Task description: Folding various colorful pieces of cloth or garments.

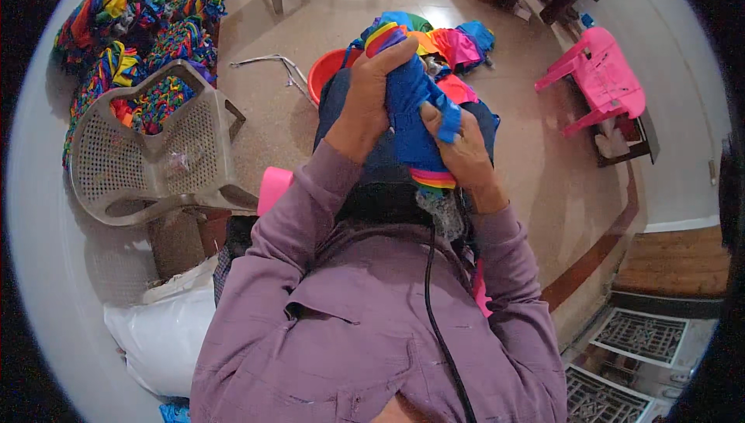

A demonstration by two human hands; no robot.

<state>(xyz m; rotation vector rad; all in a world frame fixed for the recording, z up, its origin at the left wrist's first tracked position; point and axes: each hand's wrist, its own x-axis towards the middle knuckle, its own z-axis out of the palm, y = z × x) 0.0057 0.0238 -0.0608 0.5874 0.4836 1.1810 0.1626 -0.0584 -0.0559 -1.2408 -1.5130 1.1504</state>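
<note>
A folded rainbow umbrella [415,116], mostly blue with striped edges at both ends, lies slantwise over my lap between my hands. My left hand [371,97] is closed round its upper left side, with the thumb across the striped edge. On the lower right, my right hand [466,147] grips the fabric and pinches a short blue strap [448,120] by the thumb. Clear crinkled plastic [444,217] shows at the umbrella's near end. Beyond my knees are more multicoloured folded fabric bundles [458,44], beside a red basin [320,74] partly hidden by my leg.
At the left stands a grey plastic chair [186,147], with heaps of rainbow fabric bundles [182,39] behind it. A white sack [159,345] lies by my left side. On the right is a pink plastic stool [605,74]. A pale cord [268,58] trails over the floor.
</note>
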